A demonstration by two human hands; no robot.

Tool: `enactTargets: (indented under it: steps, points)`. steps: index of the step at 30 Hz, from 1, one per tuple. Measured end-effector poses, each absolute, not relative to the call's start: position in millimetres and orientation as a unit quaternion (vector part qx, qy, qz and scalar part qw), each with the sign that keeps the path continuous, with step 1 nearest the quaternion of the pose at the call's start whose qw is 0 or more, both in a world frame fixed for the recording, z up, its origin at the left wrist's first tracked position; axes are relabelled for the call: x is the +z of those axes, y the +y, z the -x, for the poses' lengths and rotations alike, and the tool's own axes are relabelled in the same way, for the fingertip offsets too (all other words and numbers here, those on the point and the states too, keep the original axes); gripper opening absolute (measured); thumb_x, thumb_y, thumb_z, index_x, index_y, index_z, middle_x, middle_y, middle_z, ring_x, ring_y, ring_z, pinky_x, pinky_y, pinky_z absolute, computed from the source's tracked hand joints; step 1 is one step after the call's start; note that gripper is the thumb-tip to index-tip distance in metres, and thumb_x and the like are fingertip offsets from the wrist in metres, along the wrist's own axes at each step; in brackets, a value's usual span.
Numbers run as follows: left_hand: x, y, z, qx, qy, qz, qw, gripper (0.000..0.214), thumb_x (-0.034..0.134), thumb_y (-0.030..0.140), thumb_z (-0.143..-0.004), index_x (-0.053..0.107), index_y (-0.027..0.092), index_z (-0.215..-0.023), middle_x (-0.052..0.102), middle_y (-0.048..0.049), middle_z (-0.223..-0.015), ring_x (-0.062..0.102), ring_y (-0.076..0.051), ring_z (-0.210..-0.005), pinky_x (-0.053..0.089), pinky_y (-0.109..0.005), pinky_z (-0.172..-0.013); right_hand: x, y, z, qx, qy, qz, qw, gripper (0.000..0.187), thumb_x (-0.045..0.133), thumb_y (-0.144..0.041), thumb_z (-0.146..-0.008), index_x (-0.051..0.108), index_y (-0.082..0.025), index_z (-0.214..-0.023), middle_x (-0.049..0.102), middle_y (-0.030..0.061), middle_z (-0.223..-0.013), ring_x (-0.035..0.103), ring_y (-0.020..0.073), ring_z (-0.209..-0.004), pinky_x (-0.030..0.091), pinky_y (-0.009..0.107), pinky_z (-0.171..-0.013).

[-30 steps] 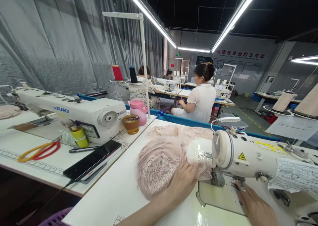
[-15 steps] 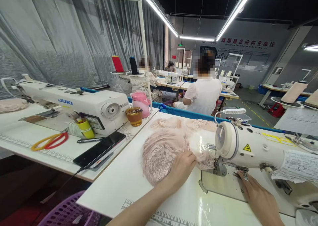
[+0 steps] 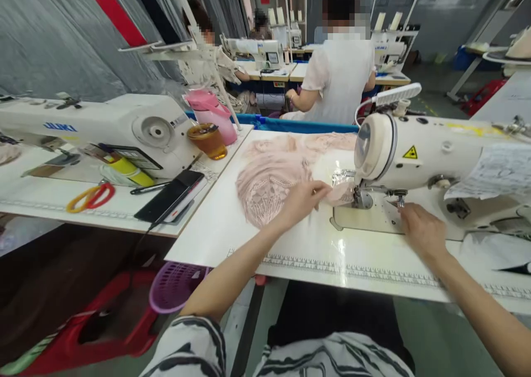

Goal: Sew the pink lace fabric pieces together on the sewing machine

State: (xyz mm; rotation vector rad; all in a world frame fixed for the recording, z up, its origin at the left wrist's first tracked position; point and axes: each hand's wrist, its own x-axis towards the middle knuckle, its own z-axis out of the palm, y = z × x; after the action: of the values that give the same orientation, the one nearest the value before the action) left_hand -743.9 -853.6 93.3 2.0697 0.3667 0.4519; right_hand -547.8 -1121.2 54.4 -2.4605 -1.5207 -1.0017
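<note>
Pale pink lace fabric [image 3: 269, 192] lies in soft folds on the white sewing table, left of the white sewing machine [image 3: 427, 150]. My left hand [image 3: 305, 200] pinches an edge of it, and a narrow strip [image 3: 342, 193] runs from my fingers to the presser foot [image 3: 357, 194]. Beneath the machine's arm, my right hand [image 3: 421, 230] is closed, its fingertips at a small metal part [image 3: 400, 199] hanging there. Whatever those fingers hold, if anything, is too small to make out.
On the left table are another sewing machine [image 3: 136, 128], scissors [image 3: 91, 197], a black phone [image 3: 170, 194], a cup of amber liquid [image 3: 208, 140] and a pink jug [image 3: 211, 114]. Below stands a purple basket [image 3: 174, 288]. Co-workers sit ahead, one in a white top [image 3: 338, 81].
The view has tipped downward, bringing my lap into sight. My left hand still pinches the fabric, and the strip at the presser foot looks narrower. My right fingers have curled in.
</note>
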Motion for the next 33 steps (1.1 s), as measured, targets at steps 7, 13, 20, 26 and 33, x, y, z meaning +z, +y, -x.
enactTargets:
  steps: [7,13,20,26,33]
  points:
    - [81.6,-858.8,759.3,0.165,0.143,-0.802,0.555,0.025,0.065,0.026,-0.083,0.067,0.014,-0.105,0.070,-0.0050,-0.083,0.067,-0.013,-0.075,0.053,-0.024,-0.070,64.7,-1115.9,570.8,-0.272,-0.573,0.764,0.119,0.018,0.052,-0.028,-0.091,0.067,-0.021,-0.099,0.070,-0.0003,-0.087,0.063,0.0097,-0.076,0.040,0.020,-0.058]
    - [76.7,-878.9,776.9,0.190,0.161,-0.800,0.546,0.029,0.066,0.012,-0.077,0.067,0.017,-0.105,0.070,-0.0030,-0.090,0.066,-0.013,-0.084,0.053,-0.028,-0.083,74.7,-1058.6,633.0,-0.046,-0.611,0.723,0.318,0.054,0.044,-0.007,-0.078,0.055,-0.024,-0.128,0.056,0.0058,-0.131,0.064,0.0133,-0.087,0.048,0.021,-0.053]
    - [74.2,-889.3,799.7,0.217,0.209,-0.775,0.556,0.018,0.065,0.017,-0.079,0.068,0.019,-0.097,0.069,-0.0024,-0.093,0.064,-0.014,-0.087,0.050,-0.030,-0.089,65.3,-1019.7,640.0,0.020,-0.548,0.731,0.407,0.019,0.059,-0.015,-0.078,0.071,-0.022,-0.092,0.071,0.0007,-0.086,0.066,0.0175,-0.075,0.053,0.030,-0.065]
    - [68.0,-880.8,799.6,0.142,0.249,-0.677,0.678,0.017,0.051,0.025,-0.091,0.056,0.016,-0.105,0.064,-0.0110,-0.115,0.063,-0.008,-0.065,0.054,-0.025,-0.064,65.8,-1032.2,641.7,0.044,-0.555,0.703,0.443,0.013,0.063,-0.026,-0.083,0.071,-0.021,-0.092,0.072,0.0019,-0.091,0.066,0.0176,-0.085,0.054,0.032,-0.078]
    - [65.6,-873.9,770.3,-0.005,0.213,-0.614,0.760,0.033,0.062,0.043,-0.087,0.060,0.011,-0.087,0.069,-0.0149,-0.095,0.064,-0.010,-0.062,0.053,-0.023,-0.057,72.2,-1036.5,644.3,0.054,-0.583,0.684,0.434,0.012,0.063,-0.029,-0.084,0.071,-0.021,-0.090,0.071,0.0042,-0.095,0.066,0.0178,-0.090,0.054,0.034,-0.082]
